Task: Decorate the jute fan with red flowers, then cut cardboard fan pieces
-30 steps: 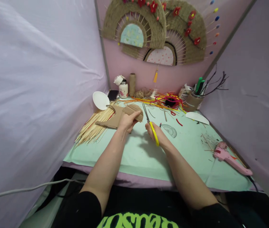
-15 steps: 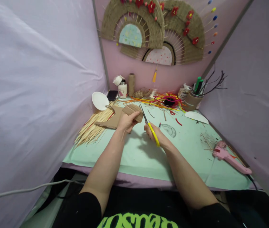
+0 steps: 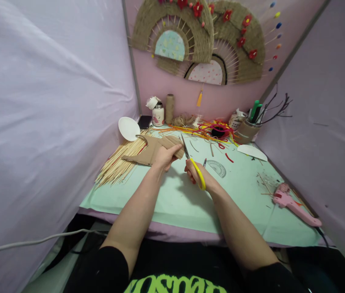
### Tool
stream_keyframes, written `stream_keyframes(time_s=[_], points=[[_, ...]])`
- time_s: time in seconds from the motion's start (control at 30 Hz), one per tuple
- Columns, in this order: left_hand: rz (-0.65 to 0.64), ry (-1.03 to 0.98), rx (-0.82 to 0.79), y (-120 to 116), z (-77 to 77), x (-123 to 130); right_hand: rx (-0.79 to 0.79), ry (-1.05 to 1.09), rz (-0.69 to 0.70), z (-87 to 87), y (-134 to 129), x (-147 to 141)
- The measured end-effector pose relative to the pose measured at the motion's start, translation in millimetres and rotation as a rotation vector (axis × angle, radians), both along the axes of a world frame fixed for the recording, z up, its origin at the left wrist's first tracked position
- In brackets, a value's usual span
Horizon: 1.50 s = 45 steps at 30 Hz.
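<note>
Over the pale green bench [image 3: 175, 203], the person's left hand [image 3: 164, 158] holds a cardboard piece [image 3: 170, 141], its thumb on top and its other fingers curled beneath, pinching it. The right hand [image 3: 195, 173] has its fingers wrapped round the yellow handles of the scissors [image 3: 193, 162], whose blades point toward eleven o'clock, close beside the piece's right-hand edge; whether they touch it cannot be told.

Clock directions here run from that piece, with twelve toward the pink wall. A larger cardboard sheet [image 3: 146, 156] with a curved cutout lies toward eight, partly over a bundle of thin sticks [image 3: 114, 169]. Near those sticks, between nine and ten, sits a white oval disc [image 3: 129, 128]. A clear protractor [image 3: 217, 168] rests at four, and well beyond it on the same bearing lies a pink glue gun [image 3: 296, 208]. At three is a white half-disc [image 3: 252, 152]; toward eleven stands a bottle [image 3: 158, 116].
</note>
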<state>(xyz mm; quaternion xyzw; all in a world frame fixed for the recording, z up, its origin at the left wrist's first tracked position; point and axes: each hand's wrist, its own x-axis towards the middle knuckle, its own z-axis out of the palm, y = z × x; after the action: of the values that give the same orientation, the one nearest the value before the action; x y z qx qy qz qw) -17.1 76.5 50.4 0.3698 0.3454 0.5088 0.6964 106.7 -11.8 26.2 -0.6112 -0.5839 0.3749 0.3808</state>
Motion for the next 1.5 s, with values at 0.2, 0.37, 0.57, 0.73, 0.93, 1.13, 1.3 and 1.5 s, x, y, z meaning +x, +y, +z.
stream_keyframes(time_s=[0.2, 0.37, 0.57, 0.73, 0.93, 1.13, 1.3, 1.5], points=[[-0.011, -0.011, 0.013, 2, -2.3, 0, -0.029, 0.032, -0.017, 0.5, -2, -2], [0.019, 0.002, 0.006, 1, -2.2, 2, 0.013, 0.02, -0.004, -3.1, 0, -2], [0.023, 0.021, -0.014, 0, -0.9, 3, 0.016, 0.006, -0.001, 0.8, -2, -3], [0.041, -0.003, -0.024, 0, -2.3, 4, -0.001, -0.058, -0.06, 6.5, -4, -5], [0.054, 0.016, -0.043, -2, -1.5, 6, -0.03, -0.092, -0.111, 12.9, -7, -7], [0.019, -0.089, -0.016, -1, 0.5, 4, -0.081, 0.317, 0.001, 7.6, -5, -9], [0.039, -0.111, -0.003, 1, 1.5, 2, -0.037, 0.265, 0.016, -1.8, 1, -5], [0.03, -0.108, -0.01, 1, -0.8, 3, 0.03, 0.055, 0.02, -5.2, 1, -2]])
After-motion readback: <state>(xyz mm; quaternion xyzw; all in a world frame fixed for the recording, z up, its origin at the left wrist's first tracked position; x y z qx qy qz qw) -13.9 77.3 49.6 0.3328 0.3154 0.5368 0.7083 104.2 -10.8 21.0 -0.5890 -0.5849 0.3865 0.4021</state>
